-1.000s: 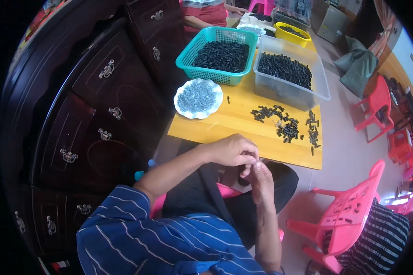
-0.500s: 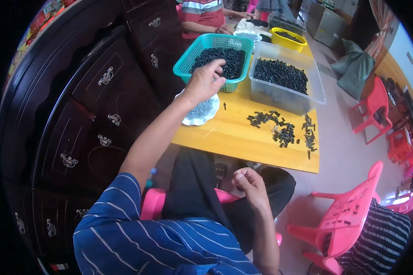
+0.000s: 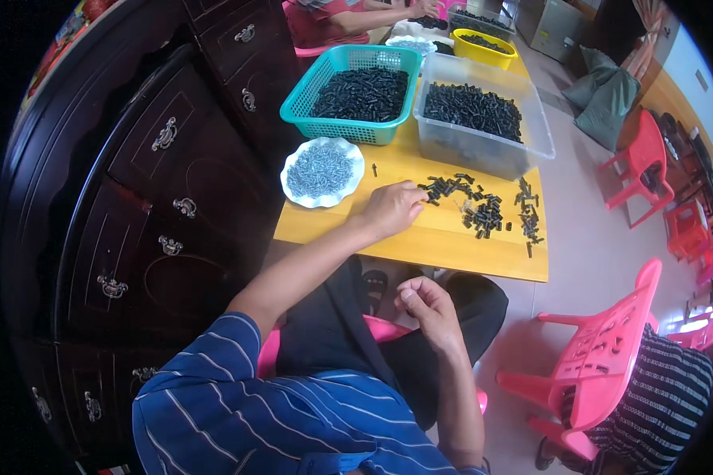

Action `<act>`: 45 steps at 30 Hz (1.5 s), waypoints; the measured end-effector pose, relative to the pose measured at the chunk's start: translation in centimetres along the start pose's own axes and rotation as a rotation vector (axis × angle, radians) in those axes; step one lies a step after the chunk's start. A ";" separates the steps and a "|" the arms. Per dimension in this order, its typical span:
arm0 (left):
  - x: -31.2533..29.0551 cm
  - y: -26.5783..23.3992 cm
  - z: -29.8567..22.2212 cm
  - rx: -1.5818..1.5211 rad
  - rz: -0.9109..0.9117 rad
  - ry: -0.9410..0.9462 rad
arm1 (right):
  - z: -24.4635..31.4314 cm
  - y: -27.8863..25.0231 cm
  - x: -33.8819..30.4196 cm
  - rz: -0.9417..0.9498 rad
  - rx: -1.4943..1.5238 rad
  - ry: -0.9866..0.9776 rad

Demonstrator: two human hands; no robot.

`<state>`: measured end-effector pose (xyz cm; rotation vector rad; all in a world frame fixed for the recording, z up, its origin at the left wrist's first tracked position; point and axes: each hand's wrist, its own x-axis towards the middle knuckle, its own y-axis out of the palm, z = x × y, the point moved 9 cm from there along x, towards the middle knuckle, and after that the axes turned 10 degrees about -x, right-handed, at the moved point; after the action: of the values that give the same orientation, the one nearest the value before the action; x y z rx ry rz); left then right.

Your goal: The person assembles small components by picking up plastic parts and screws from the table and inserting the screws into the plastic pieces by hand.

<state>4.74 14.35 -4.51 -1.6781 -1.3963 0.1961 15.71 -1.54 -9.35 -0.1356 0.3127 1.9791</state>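
My left hand point(image 3: 391, 210) reaches low over the yellow wooden table, fingers drawn together, its tips at the left edge of a loose pile of short black cylindrical pieces point(image 3: 483, 214). Whether one is pinched there I cannot make out. Above my lap, my right hand point(image 3: 429, 307) is closed with thumb against forefinger; anything inside is hidden. Left of my left hand is a white scalloped plate point(image 3: 284, 179) of small silvery parts. Behind it a teal basket point(image 3: 348, 131) holds many black pieces. A single black piece point(image 3: 375, 169) lies apart beside the plate.
A clear plastic bin point(image 3: 483, 162) of black pieces stands right of the basket, with a yellow basin point(image 3: 483, 54) behind. Across the table another person's arm point(image 3: 372, 19) works. Dark drawers point(image 3: 135, 206) flank my left; a pink chair point(image 3: 602, 348) stands to the right.
My left hand has come away from the teal basket, back toward me and right, down to the loose black pieces. My right hand stays closed above my lap. The view has shifted slightly.
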 end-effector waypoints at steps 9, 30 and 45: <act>1.9 3.2 -0.1 0.063 0.033 0.095 | 0.6 0.0 -0.2 -0.011 0.004 -0.014; 6.4 5.2 -1.1 0.105 0.092 0.087 | 0.6 -0.7 0.1 -0.043 -0.036 -0.063; 8.9 6.4 -0.2 0.196 0.089 0.007 | 0.6 -0.7 0.2 -0.028 -0.057 -0.072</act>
<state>12.45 22.15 -5.29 -1.5778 -1.2556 0.3656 16.28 -0.90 -8.95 -0.1046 0.2072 1.9609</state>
